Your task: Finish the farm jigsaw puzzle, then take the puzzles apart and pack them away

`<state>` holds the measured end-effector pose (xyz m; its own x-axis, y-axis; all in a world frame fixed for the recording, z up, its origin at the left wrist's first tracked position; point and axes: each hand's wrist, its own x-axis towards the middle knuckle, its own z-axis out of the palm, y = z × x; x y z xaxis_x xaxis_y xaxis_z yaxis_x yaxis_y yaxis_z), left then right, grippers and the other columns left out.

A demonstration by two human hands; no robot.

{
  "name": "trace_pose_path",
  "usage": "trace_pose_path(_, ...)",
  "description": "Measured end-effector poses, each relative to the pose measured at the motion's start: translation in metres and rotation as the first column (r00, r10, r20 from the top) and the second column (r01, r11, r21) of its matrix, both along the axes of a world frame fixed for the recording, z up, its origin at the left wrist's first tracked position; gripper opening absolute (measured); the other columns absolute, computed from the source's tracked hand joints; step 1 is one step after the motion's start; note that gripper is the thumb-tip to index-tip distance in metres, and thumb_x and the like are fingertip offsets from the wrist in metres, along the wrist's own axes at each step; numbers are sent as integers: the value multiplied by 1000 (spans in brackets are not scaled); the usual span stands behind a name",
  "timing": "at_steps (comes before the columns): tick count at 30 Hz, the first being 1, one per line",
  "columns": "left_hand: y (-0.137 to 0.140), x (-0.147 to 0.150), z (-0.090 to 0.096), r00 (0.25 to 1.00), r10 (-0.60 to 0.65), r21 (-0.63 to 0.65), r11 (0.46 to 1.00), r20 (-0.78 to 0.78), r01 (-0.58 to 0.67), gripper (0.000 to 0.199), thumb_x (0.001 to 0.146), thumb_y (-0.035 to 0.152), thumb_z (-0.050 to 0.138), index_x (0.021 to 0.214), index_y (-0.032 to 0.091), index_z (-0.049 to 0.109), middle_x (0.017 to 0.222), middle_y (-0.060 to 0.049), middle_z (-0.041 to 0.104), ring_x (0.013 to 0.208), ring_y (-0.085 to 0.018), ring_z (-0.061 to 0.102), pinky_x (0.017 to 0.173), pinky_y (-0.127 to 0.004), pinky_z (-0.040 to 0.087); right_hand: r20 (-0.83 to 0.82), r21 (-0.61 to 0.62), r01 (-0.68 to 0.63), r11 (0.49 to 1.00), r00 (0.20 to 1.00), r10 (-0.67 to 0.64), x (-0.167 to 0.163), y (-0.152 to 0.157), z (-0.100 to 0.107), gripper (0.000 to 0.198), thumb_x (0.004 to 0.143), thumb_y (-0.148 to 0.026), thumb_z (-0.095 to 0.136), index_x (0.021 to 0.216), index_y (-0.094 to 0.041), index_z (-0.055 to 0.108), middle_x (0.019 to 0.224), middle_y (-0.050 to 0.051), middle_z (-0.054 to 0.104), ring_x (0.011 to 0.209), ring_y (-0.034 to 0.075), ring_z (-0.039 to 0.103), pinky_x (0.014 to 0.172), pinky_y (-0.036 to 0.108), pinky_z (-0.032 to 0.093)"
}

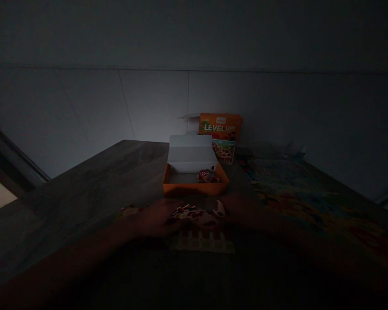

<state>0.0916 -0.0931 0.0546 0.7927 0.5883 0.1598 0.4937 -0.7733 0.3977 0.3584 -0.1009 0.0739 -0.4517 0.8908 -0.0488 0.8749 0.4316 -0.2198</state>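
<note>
The light is very dim. A pile of small puzzle pieces (189, 212), red, white and brown, lies before me on the table. My left hand (160, 218) rests at the left side of the pile, fingers apart and curved along its edge. At the right side is my right hand (233, 210), close to a pale puzzle piece (220, 208); darkness hides its fingers, so I cannot make out whether it grips that piece. Just below the pile shows a strip of joined puzzle (203, 242) with a white fence pattern.
An open orange box (194, 188) with a raised white lid holds several pieces (208, 176). Behind it stands an orange "LEVEL UP!" carton (221, 129). Colourful puzzle sections (310, 211) and clear plastic (281, 150) lie on the right. A pale wall (155, 103) borders the table (116, 172).
</note>
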Motion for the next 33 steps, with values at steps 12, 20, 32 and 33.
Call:
trace_pose_path(12, 3, 1, -1, 998, 36, -37, 999, 56, -34, 33, 94, 36, 45, 116, 15, 60, 107, -11, 69, 92, -23, 66, 83, -37, 54, -26, -123, -195, 973, 981, 193, -5, -24, 1, 49, 71, -26, 71, 117, -15, 56, 112, 13, 54, 100, 25, 54, 79, 34, 48)
trace_pose_path(20, 3, 1, -2, 997, 34, -28, 999, 64, -32, 33, 95, 36, 46, 116, 15, 60, 112, -12, 68, 97, -23, 65, 86, -35, 53, -56, -120, -101, 988, 994, 95, -2, -9, -18, 69, 56, -38, 81, 115, -13, 54, 113, 14, 54, 99, 28, 54, 78, 36, 48)
trace_pose_path(32, 5, 1, -5, 996, 26, -24, 999, 82, -24, 30, 94, 33, 45, 112, 15, 61, 106, -11, 69, 95, -22, 66, 86, -36, 52, -35, -200, -242, 949, 970, 240, -8, -21, 14, 27, 77, -39, 69, 93, -18, 67, 89, 6, 64, 77, 19, 59, 62, 26, 43)
trace_pose_path(33, 5, 1, -5, 996, 26, -24, 999, 81, -24, 30, 94, 32, 45, 113, 16, 61, 108, -11, 68, 96, -23, 66, 87, -36, 52, -36, -190, -269, 944, 963, 267, -9, -25, 11, 32, 74, -40, 73, 98, -19, 67, 92, 6, 64, 80, 20, 58, 64, 27, 44)
